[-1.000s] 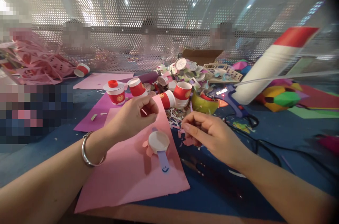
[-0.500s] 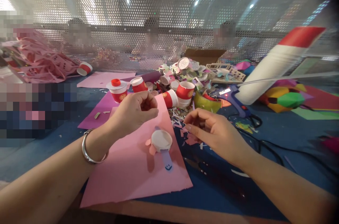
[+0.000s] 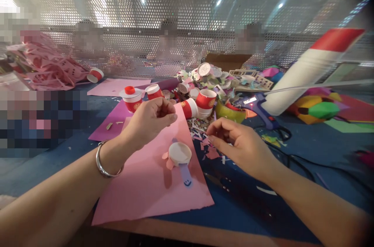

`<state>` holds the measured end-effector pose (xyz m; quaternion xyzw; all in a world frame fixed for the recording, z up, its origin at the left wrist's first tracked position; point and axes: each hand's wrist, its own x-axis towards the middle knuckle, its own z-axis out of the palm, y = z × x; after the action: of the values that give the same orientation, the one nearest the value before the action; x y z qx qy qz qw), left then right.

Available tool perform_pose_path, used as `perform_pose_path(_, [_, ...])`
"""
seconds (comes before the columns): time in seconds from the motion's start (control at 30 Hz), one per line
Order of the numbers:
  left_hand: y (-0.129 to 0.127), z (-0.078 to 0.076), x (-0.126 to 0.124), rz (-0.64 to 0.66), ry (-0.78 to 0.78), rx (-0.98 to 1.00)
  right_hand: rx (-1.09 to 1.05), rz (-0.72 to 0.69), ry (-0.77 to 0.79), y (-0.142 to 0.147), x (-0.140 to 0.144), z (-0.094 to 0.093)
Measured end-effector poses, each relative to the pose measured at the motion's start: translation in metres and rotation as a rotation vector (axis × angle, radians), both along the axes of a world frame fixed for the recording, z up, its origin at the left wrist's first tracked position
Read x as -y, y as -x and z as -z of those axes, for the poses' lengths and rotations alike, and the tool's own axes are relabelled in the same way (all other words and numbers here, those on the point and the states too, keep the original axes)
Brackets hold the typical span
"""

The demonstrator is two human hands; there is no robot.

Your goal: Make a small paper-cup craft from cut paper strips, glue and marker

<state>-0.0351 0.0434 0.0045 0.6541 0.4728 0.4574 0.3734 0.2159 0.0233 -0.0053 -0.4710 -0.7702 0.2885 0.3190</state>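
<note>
Seeing white cup piece [image 3: 179, 153] lying on pink sheet [image 3: 152, 188], below and between hands, purple strip [image 3: 186, 174] running toward me. Left hand [image 3: 150, 120] curling shut, contents hidden. Right hand [image 3: 241, 145] pinching loosely, nothing visible. Judging left hand slightly nearer.
</note>
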Motion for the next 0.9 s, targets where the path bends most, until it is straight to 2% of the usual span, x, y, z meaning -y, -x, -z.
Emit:
perform_pose_path(0.23, [0.000,0.000,0.000,-0.059,-0.004,-0.015,0.003,-0.015,-0.020,-0.001,-0.001,0.001])
perform_pose_path(0.37, [-0.002,0.002,-0.002,-0.077,-0.015,-0.108,0.014,-0.007,-0.001,-0.001,0.000,-0.001])
perform_pose_path(0.5, [-0.003,0.001,-0.002,-0.036,-0.024,-0.194,0.005,-0.003,0.009,-0.004,0.000,0.000])
perform_pose_path(0.67, [-0.001,-0.005,0.000,0.125,-0.019,-0.245,-0.011,0.020,0.002,-0.008,-0.004,0.005])
perform_pose_path(0.9, [0.021,-0.015,-0.004,0.540,0.100,-0.525,-0.013,-0.001,-0.030,-0.009,-0.006,0.004])
